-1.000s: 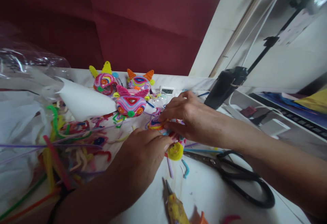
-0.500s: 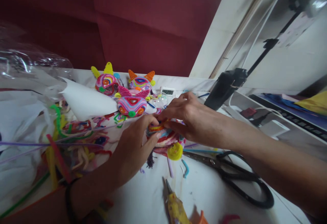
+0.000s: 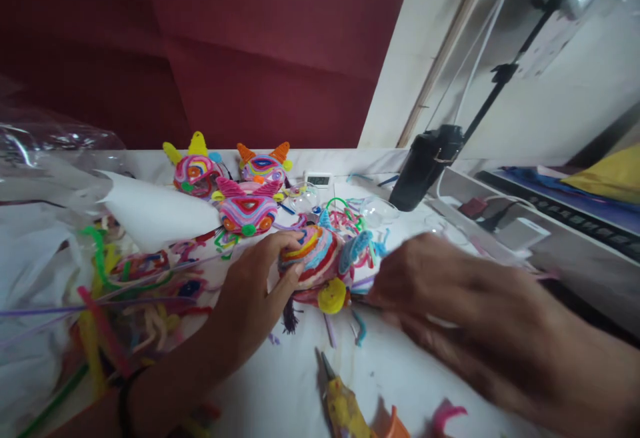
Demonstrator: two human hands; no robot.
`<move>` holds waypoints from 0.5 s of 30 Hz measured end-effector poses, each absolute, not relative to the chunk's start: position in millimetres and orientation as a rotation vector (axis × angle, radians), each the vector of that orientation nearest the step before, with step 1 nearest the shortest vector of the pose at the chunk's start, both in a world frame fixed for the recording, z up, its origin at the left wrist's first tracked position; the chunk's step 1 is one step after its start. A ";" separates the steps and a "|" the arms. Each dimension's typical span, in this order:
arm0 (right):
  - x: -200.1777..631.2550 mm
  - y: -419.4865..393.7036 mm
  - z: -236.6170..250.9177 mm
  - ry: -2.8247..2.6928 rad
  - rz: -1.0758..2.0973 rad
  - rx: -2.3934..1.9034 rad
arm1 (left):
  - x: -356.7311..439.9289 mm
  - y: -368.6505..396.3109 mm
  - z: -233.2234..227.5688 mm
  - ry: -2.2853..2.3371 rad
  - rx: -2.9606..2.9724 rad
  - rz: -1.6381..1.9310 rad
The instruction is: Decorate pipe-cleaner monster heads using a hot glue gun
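Note:
My left hand (image 3: 260, 285) grips a round pipe-cleaner animal figure (image 3: 320, 268), its thumb in front and fingers behind. The figure is wound in rainbow stripes, with blue ears, a yellow pompom-like disc and a dark tassel. To its right, my right hand (image 3: 465, 311) is low over the table and smeared by motion. Beneath it lie the black scissors (image 3: 364, 299), of which only a bit of blade shows at the fingertips. Whether that hand has hold of them is unclear. In front lies a yellow glue gun (image 3: 344, 405), nozzle pointing away.
Three finished-looking pipe-cleaner figures, one with pink ears (image 3: 247, 211), stand at the back beside a small digital clock (image 3: 318, 179). Loose pipe cleaners (image 3: 150, 311) heap at left by a white paper sheet (image 3: 155, 211). A black lamp stand (image 3: 425, 165) rises back right; clear plastic domes (image 3: 377, 211) lie nearby.
My right hand has left the figure and moved right and nearer, over the scissors. The figure's stripes and blue ears are now uncovered. My left hand stays on it; the view has shifted slightly.

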State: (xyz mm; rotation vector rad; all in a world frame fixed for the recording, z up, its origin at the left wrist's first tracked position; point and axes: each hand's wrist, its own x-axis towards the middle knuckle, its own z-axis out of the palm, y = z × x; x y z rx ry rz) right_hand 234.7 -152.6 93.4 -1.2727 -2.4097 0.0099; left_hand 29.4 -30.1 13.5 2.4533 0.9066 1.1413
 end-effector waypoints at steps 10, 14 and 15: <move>240.9 -206.4 -8.3 -2.335 0.272 -1.314 | 22.0 -23.3 13.0 0.920 2.512 1.055; 238.2 -214.3 -13.4 -2.407 0.128 -1.309 | 21.4 -21.7 13.0 0.967 2.457 1.011; 237.6 -215.6 -14.2 -2.354 0.077 -1.345 | 21.2 -21.1 12.4 0.970 2.435 1.010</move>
